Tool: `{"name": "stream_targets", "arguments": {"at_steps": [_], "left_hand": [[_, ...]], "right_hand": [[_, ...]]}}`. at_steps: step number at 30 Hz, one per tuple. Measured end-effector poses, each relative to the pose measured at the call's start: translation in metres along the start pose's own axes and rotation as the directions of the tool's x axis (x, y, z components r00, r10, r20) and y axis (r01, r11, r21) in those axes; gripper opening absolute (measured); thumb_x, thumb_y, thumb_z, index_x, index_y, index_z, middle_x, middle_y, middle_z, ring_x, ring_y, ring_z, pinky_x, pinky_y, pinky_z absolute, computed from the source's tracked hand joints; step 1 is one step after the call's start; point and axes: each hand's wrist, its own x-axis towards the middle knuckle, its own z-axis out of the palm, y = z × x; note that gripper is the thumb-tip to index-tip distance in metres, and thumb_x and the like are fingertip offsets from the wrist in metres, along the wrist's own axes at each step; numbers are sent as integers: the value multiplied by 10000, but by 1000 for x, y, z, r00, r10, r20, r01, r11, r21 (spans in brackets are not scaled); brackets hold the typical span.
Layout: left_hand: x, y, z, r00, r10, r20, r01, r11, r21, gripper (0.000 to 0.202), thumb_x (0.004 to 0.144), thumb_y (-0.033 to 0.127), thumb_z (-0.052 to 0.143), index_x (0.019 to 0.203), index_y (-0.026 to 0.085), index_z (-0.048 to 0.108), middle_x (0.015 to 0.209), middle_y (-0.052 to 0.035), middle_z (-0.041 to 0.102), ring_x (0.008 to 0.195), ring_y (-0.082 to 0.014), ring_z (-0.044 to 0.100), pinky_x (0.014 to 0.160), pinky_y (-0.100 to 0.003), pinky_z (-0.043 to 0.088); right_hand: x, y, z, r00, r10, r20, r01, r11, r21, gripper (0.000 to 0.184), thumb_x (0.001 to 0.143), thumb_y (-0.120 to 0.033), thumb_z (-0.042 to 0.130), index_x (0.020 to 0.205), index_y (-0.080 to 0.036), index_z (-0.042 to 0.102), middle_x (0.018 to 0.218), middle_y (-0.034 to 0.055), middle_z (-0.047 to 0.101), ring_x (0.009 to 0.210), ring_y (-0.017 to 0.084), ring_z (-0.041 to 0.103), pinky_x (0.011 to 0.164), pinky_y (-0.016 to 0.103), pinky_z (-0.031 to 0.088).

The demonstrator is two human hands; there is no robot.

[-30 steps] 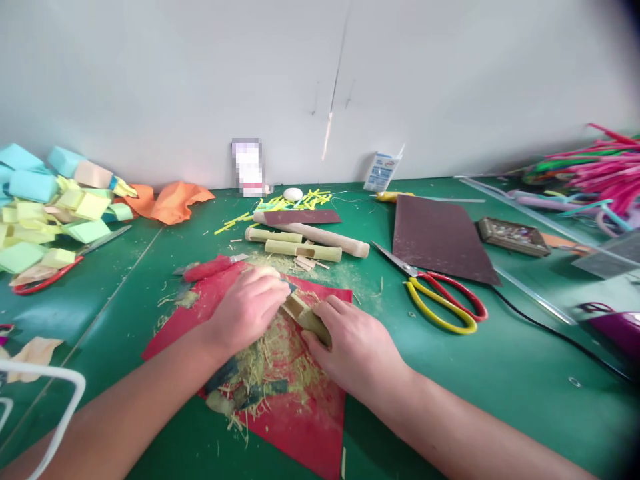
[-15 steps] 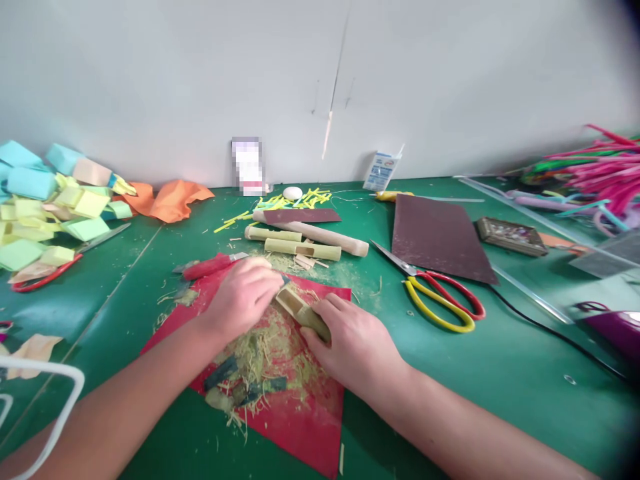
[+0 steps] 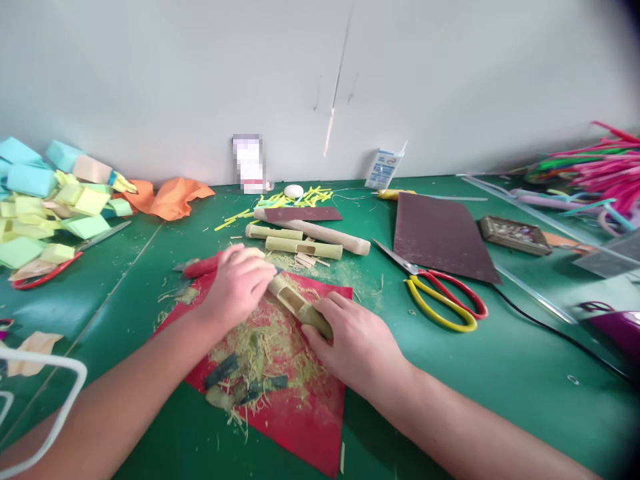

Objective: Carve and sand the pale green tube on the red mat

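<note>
1. The right hand point(image 3: 355, 337) grasps the near end of a bamboo tube point(image 3: 306, 313), its fingers and thumb wrapped around it.
2. The left hand point(image 3: 237, 283) is at the tube's far end, fingers curled around a dark scrap point(image 3: 279, 271) (only its edge shows, so how much is tucked inside I cannot tell).
3. The tube slants between the hands above a red sheet point(image 3: 313, 430), its cut-out slot facing up.
4. Shavings point(image 3: 260, 353) cover much of the sheet, with dark strips point(image 3: 221, 371) lying among them.
5. Beyond the hands lie two more tubes point(image 3: 325, 249), a pale rod point(image 3: 353, 241) and a red-handled knife point(image 3: 203, 268), partly behind the left hand.
6. To the right on the green table point(image 3: 500, 393), scissors point(image 3: 447, 321) rest beside a brown sheet point(image 3: 440, 233).
</note>
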Motion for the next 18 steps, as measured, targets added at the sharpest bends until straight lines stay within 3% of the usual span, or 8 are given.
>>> {"name": "stream_targets", "arguments": {"at_steps": [8,12,18], "left_hand": [[0,2,1,1000,12,-29,-13,1000,-21,156,888,155,529,913,205,674,904,-18,707,980,-211,563,926,-434,375],[-2,-2,2,998,65,23,-63,993,-97,160,881,158,542,973,187,670,961,-33,698,1002,-198,559,918,-396,422],[-4,-16,2,1000,-11,-23,9,997,-75,153,873,159,557,963,188,677,963,-33,701,976,-200,558,908,-405,440]], "right_hand": [[1,1,1,1000,7,7,-7,1000,18,121,812,-307,529,799,-190,554,818,20,596,714,153,548,600,275,340],[2,0,0,1000,2,16,-3,1000,25,116,810,-302,529,810,-189,557,822,23,599,723,158,552,599,274,341],[2,0,-1,1000,7,13,-7,1000,29,127,815,-311,524,787,-190,550,823,27,603,713,154,553,592,272,340]]}}
